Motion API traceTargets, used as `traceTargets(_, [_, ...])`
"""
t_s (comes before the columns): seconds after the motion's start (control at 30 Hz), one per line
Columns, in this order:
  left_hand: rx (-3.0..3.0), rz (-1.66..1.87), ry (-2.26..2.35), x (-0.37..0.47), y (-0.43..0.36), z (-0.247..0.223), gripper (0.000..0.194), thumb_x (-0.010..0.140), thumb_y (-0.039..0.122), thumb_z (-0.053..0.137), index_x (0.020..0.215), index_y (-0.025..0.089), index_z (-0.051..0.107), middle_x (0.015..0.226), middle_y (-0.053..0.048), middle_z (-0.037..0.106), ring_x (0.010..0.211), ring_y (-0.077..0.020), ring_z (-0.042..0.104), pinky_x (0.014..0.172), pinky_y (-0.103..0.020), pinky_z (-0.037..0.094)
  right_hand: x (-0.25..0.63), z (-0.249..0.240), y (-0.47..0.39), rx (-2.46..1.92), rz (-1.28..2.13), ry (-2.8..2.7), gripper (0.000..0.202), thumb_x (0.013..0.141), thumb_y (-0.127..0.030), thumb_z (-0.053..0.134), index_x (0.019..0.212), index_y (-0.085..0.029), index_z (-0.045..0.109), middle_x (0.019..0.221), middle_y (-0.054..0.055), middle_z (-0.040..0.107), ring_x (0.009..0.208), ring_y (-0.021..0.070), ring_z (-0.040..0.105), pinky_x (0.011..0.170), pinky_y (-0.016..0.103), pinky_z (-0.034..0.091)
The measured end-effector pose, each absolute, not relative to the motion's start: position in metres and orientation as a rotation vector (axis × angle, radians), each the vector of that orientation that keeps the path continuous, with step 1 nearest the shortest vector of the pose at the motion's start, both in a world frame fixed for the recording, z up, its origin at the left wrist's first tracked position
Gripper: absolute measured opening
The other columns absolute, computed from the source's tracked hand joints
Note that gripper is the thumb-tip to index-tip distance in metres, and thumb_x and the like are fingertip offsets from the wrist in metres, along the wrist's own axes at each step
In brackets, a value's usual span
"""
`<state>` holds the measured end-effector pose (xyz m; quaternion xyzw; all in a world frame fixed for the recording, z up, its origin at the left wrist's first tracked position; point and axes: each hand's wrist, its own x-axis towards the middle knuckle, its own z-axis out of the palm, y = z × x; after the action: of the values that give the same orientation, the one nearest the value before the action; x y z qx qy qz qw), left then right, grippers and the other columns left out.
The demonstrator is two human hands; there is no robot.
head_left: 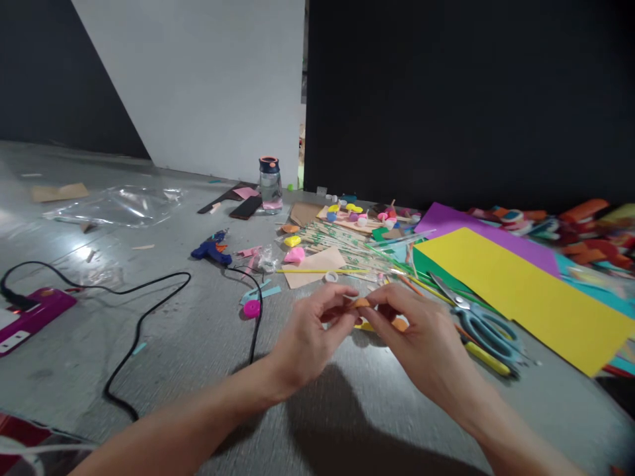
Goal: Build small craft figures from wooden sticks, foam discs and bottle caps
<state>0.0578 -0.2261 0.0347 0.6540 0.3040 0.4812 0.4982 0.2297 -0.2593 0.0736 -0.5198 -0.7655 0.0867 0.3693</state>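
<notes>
Left hand (pixel 310 337) and right hand (pixel 424 334) pinch small orange piece (pixel 362 303), fingers closed on it, above worktop (pixel 208 344); uneven pull could tear it; loose pinch could drop it.

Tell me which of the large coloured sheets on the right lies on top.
The yellow sheet: it partly covers the purple sheet and the green sheet, while no other sheet covers it.

Bare forearms (pixel 203 413), bare hands (pixel 312 338)
</notes>
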Motion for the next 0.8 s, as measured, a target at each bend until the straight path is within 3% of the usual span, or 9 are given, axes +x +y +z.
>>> traceTargets(0.17, [1.701, 1.149, 0.735, 0.057, -0.225, 0.035, 0.013, 0.091, 0.019, 0.061, 0.103, 0.019, 0.066, 0.093, -0.005, 0.073, 0.085, -0.017, 0.071, 0.077, -0.029, 0.057, 0.227, 0.07, -0.259, -1.34, 0.271, -1.944, 0.007, 0.094, -0.023, 0.061, 0.089, -0.022, 0.065, 0.078, 0.0, 0.065, 0.068, 0.0159, 0.061, 0.062, 0.029, 0.043])
traceTargets(0.5, [1.51, 1.123, 0.732, 0.063, -0.219, 0.024, 0.01, 0.091, 0.016, 0.058, 0.099, 0.017, 0.064, 0.094, -0.006, 0.073, 0.087, -0.0167, 0.071, 0.083, -0.031, 0.058, 0.227, 0.065, -0.256, -1.348, 0.071, -2.054, 0.009, 0.097, -0.023, 0.058, 0.095, -0.019, 0.066, 0.084, 0.004, 0.067, 0.07, 0.0194, 0.062, 0.063, 0.033, 0.045])
traceTargets(0.63, [1.381, 1.137, 0.683, 0.063, -0.218, 0.027, 0.007, 0.089, 0.018, 0.062, 0.096, 0.016, 0.065, 0.09, -0.005, 0.072, 0.084, -0.0153, 0.07, 0.082, -0.029, 0.059, 0.228, 0.066, -0.254, -1.204, 0.036, -2.034, 0.015, 0.098, -0.023, 0.058, 0.109, -0.017, 0.067, 0.104, 0.009, 0.07, 0.089, 0.0217, 0.066, 0.076, 0.035, 0.052])
traceTargets(0.8, [1.308, 1.103, 0.646, 0.064, -0.218, 0.032, 0.012, 0.087, 0.016, 0.06, 0.096, 0.015, 0.068, 0.092, -0.004, 0.074, 0.082, -0.0141, 0.071, 0.08, -0.027, 0.059, 0.228, 0.062, -0.253, -1.11, 0.033, -2.031, 0.017, 0.098, -0.017, 0.056, 0.107, -0.016, 0.07, 0.114, 0.011, 0.069, 0.106, 0.0222, 0.065, 0.091, 0.036, 0.052])
